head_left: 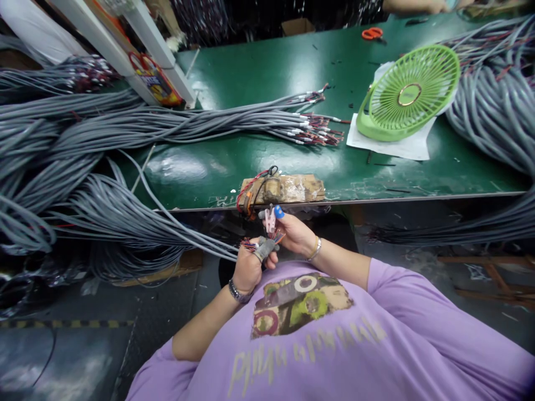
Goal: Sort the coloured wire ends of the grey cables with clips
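Note:
My left hand (249, 266) is closed around the end of a grey cable (196, 239), whose thin coloured wires (249, 243) fan out past my taped thumb. My right hand (292, 231) pinches a small pink tool (270, 218) at those wire ends; a blue cot covers one fingertip. Both hands sit just below the front edge of the green table (267, 72), close to my chest. Right above them a taped wooden block (284, 188) with red and black leads rests on the table edge.
Thick bundles of grey cable (62, 145) cover the left side and hang off the table. More cable (497, 106) is piled at the right. A green desk fan (407, 92) stands on white paper, orange scissors (371, 33) lie at the back, and another person's arm (418, 5) shows at the top.

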{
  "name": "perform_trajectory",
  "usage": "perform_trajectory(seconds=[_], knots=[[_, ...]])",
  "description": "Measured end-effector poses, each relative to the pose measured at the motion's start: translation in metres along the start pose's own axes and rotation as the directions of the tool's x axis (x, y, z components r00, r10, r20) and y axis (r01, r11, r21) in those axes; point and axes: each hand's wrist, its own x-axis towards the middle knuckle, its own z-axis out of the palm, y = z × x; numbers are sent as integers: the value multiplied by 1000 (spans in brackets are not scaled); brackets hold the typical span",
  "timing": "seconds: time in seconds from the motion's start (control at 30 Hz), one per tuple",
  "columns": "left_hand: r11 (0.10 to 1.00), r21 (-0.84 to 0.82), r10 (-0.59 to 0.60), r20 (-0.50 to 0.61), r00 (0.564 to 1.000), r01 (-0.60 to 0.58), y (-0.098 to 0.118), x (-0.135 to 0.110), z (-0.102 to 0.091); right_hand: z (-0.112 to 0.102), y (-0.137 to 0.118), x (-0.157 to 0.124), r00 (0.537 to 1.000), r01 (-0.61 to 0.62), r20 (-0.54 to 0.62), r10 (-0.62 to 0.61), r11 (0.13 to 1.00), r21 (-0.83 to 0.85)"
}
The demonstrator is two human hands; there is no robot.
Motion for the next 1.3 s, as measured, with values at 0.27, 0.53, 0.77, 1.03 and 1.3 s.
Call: perform_trajectory(seconds=[0.27,0.53,0.77,1.03,1.3], knots=[[1000,3,10,16,1000,-10,4,-10,-3,1,-10,-5,983,-181,-1,181,983,36],[999,-20,31,-26,999,-32,4,-20,-4,-2,-12,-7,987,-158,-1,158,986,-48],[998,-46,46,-82,996,-50,4,-12,4,-6,-5,-4,997,-73,23,74,997,-40],[999,-28,22,-76,997,-24,1,-6,6,0,-4,-3,996,-61,57,63,997,-41],[1000,-23,19,-78,997,-21,4,-12,4,-1,-7,-6,991,-133,-9,133,991,13]])
